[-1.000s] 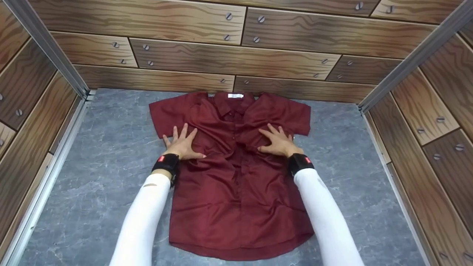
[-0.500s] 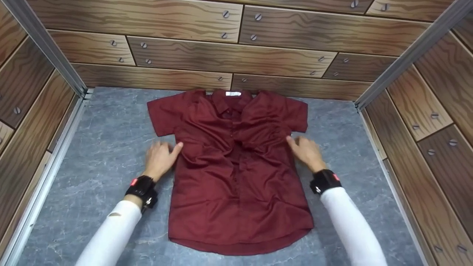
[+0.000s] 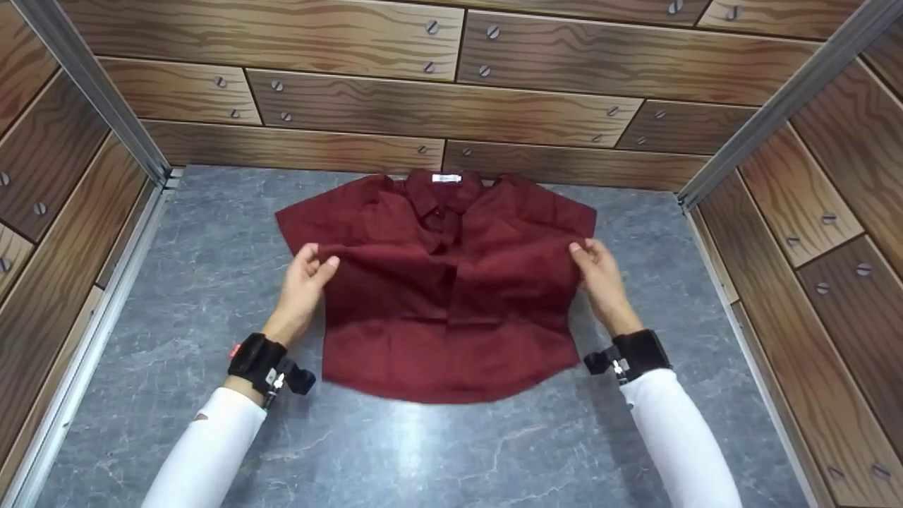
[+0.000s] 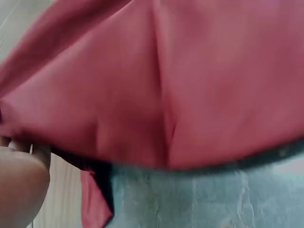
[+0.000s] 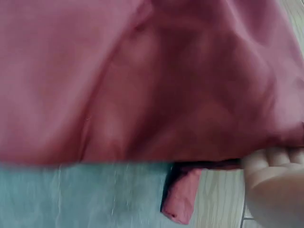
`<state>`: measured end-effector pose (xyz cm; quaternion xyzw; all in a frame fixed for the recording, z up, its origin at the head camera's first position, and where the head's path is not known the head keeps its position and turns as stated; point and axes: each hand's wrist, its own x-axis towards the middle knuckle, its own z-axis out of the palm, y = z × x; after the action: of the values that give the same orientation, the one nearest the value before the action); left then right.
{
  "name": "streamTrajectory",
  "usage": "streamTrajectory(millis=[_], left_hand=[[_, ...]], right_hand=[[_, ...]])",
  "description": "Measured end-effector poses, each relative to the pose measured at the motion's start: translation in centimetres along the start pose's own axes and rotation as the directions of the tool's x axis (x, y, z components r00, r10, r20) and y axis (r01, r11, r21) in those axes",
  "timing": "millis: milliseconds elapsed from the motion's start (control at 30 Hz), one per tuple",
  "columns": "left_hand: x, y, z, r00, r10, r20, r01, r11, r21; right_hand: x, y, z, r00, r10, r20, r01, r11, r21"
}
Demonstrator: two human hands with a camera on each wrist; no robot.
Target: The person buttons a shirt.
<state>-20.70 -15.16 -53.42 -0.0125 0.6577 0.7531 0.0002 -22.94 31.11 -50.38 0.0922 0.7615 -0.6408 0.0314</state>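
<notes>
A dark red short-sleeved button shirt [image 3: 451, 289] lies front up, its collar and white label toward the back wall. My left hand [image 3: 303, 286] pinches its left side edge below the sleeve, and my right hand [image 3: 601, 282] pinches the matching edge on the right. Between the hands the cloth is lifted and drawn taut, with the lower part hanging down and its hem curved. Both wrist views are mostly filled by raised shirt cloth [image 4: 118, 95]; the curled fingers of each hand show at the outer corners, the tips hidden by fabric.
The shirt is on a grey marbled surface [image 3: 423, 458]. Wood-patterned panels [image 3: 353, 99] form walls at the back and both sides, joined by metal corner posts [image 3: 783, 106]. Black wrist cameras [image 3: 261, 363] are strapped to both forearms.
My hands have come off the flat shirt front, moved out to its side edges and gripped them. The middle of the shirt has risen, and its hem has drawn back toward the collar.
</notes>
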Motion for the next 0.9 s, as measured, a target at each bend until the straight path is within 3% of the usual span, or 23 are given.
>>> streamTrajectory(millis=[67,133,200,300,400,467,567,667,767,800,900], left_hand=[[0.0,-0.1,-0.4,0.993,-0.104,0.052,0.105,0.994,-0.019],[-0.1,-0.8,-0.7,0.977,-0.195,0.082,0.189,0.979,0.077],[-0.1,-1.5,-0.9,0.965,-0.250,0.081,0.234,0.957,0.175],[0.1,-2.2,-0.8,0.973,-0.228,0.021,0.220,0.956,0.192],[0.4,-1.9,-0.7,0.986,-0.169,0.003,0.167,0.979,0.115],[0.5,-1.8,-0.7,0.988,-0.147,0.038,0.144,0.987,0.075],[0.4,-1.9,-0.7,0.979,-0.167,0.119,0.160,0.985,0.065],[0.1,-2.5,-0.6,0.966,-0.206,0.155,0.186,0.974,0.132],[-0.2,-3.4,-0.2,0.961,-0.233,0.148,0.199,0.957,0.211],[-0.3,-3.6,-0.1,0.961,-0.238,0.143,0.201,0.952,0.232],[-0.4,-3.9,0.6,0.955,-0.268,0.123,0.238,0.947,0.217]], right_hand=[[0.1,0.5,-0.3,0.995,0.082,0.058,-0.076,0.991,-0.107],[0.1,1.5,-0.6,0.985,0.132,0.111,-0.102,0.964,-0.244],[0.4,3.0,-0.9,0.981,0.132,0.145,-0.092,0.963,-0.253],[0.7,3.8,-1.0,0.988,0.069,0.139,-0.045,0.984,-0.171],[0.8,3.4,-1.1,0.994,0.010,0.112,0.000,0.996,-0.092],[1.0,3.2,-1.3,0.994,0.001,0.112,0.009,0.996,-0.092],[1.1,3.1,-1.7,0.991,0.039,0.129,-0.009,0.975,-0.224],[1.0,3.2,-1.5,0.989,0.028,0.147,0.041,0.894,-0.447],[0.8,2.8,0.4,0.981,-0.170,0.090,0.189,0.749,-0.635],[0.7,2.6,1.4,0.961,-0.266,0.071,0.241,0.689,-0.683],[0.4,1.4,5.3,0.885,-0.462,0.061,0.345,0.562,-0.751]])
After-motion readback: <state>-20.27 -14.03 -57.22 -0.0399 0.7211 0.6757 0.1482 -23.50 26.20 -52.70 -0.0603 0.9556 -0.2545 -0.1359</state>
